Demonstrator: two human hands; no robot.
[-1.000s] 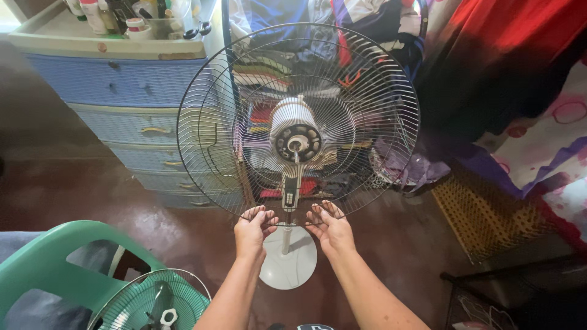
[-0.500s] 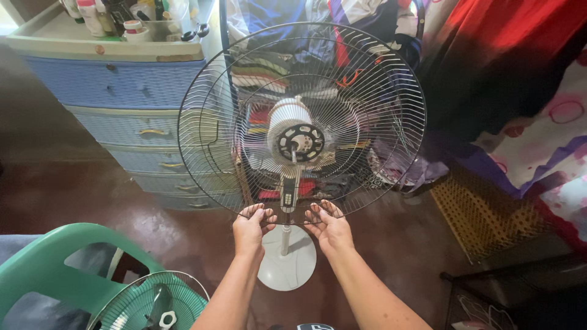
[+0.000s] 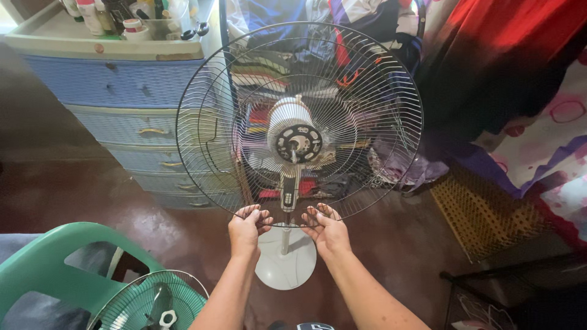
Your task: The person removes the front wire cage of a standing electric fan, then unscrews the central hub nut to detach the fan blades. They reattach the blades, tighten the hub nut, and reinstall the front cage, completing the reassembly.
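Observation:
A stand fan [image 3: 296,140] faces me with its blades off, showing the white motor housing and black hub. Its round wire rear guard [image 3: 202,91] sits around the motor. My left hand [image 3: 246,227] grips the guard's bottom rim left of the pole. My right hand [image 3: 326,228] grips the same rim right of the pole. The fan's white round base [image 3: 287,269] rests on the brown floor below my hands.
A blue plastic drawer chest [image 3: 122,104] with bottles on top stands at the left. A green plastic chair [image 3: 55,269] holds a green fan guard and blade [image 3: 153,302] at lower left. Clothes hang behind; a wire rack [image 3: 477,214] lies right.
The wire guard has shifted slightly right and down around the motor; both hands stay on its bottom rim.

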